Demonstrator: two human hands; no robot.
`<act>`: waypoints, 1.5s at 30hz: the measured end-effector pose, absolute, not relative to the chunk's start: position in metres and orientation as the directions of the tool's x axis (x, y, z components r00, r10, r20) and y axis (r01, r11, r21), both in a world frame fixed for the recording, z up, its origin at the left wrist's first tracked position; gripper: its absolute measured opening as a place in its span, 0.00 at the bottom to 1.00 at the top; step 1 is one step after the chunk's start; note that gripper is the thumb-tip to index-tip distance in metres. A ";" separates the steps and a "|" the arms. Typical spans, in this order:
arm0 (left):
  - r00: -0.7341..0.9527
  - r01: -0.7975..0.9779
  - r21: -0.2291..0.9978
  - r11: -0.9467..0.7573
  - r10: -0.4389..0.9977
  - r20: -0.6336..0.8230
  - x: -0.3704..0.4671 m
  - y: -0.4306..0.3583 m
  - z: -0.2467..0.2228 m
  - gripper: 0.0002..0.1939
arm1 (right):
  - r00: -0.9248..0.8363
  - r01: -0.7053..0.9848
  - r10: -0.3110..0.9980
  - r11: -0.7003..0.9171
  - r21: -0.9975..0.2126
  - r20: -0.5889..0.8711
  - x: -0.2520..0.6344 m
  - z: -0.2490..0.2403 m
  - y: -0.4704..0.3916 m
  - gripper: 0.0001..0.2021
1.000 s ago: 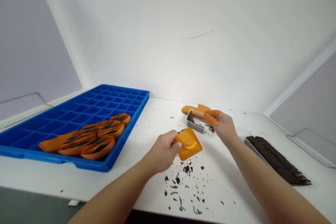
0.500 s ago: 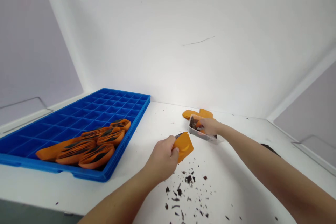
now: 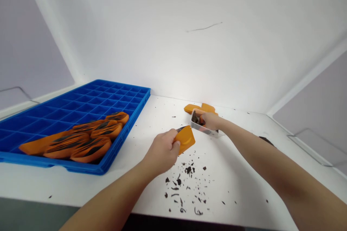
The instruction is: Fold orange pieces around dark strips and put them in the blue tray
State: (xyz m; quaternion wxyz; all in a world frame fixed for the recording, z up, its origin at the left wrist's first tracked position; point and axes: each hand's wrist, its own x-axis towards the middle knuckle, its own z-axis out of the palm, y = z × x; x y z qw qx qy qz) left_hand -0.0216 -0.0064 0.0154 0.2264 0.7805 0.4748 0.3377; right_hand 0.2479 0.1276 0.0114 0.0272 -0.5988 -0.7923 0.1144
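Observation:
My left hand (image 3: 162,149) is closed around a small orange packet (image 3: 185,139), held tilted above the white table with a dark edge at its top. To its right, my right hand (image 3: 210,121) reaches into a clear plastic box (image 3: 204,129) of dark, dry flakes (image 3: 196,118). Its fingers are bent together down inside the box. A bit of orange shows at the fingertips, but what they grip, if anything, is hidden. Directly behind the box lie flat orange packets (image 3: 208,108).
A blue compartment tray (image 3: 125,138) stands at the left, with several orange packets (image 3: 92,148) holding dark contents in its near right corner. Dark crumbs (image 3: 189,169) are scattered on the white table (image 3: 151,191). A white wall (image 3: 168,50) rises behind. Another dark piece (image 3: 267,140) lies past my right forearm.
The whole view has shifted, so everything sits slightly higher and further left, and the table's front edge shows more. My left hand still holds the packet; my right hand stays in the box.

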 end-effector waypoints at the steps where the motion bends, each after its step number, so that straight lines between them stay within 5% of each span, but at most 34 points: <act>1: 0.323 0.589 0.671 -0.449 0.893 0.314 -0.022 -0.006 0.016 0.06 | -0.272 0.949 0.955 0.247 -0.196 -0.117 0.249 0.012 0.128 0.15; 13: 0.357 0.630 0.614 -0.476 0.879 0.316 -0.022 -0.007 0.019 0.08 | -0.175 0.985 0.946 0.168 -0.047 -0.273 0.260 0.036 0.121 0.05; 20: 0.447 0.739 0.422 -0.525 0.851 0.275 -0.019 -0.007 0.020 0.06 | -0.061 0.996 0.994 0.055 -0.063 -0.088 0.266 0.079 0.095 0.04; 22: 0.480 0.760 0.369 -0.535 0.845 0.237 -0.018 -0.007 0.019 0.04 | -0.046 0.986 0.999 0.047 -0.159 0.010 0.265 0.090 0.076 0.06; 24: 0.516 0.771 0.314 -0.554 0.832 0.201 -0.016 -0.008 0.017 0.04 | -0.071 0.905 0.986 0.127 -0.406 0.149 0.257 0.095 0.052 0.06; 26: 0.555 0.767 0.268 -0.583 0.812 0.179 -0.013 -0.008 0.015 0.04 | -0.123 0.648 0.946 0.305 -0.698 0.298 0.243 0.091 0.026 0.07; 28: 0.585 0.754 0.238 -0.612 0.791 0.177 -0.010 -0.008 0.013 0.05 | -0.162 0.340 0.905 0.425 -0.839 0.393 0.224 0.079 0.003 0.06; 39: 0.648 0.691 0.286 -0.664 0.744 0.162 -0.007 -0.007 0.007 0.05 | -0.011 -0.178 0.973 0.227 -0.958 0.232 0.182 0.012 -0.011 0.08; 45: 0.640 0.702 0.273 -0.658 0.751 0.164 -0.008 -0.006 0.005 0.05 | -0.045 -0.237 0.981 0.172 -0.956 0.188 0.180 0.010 -0.012 0.10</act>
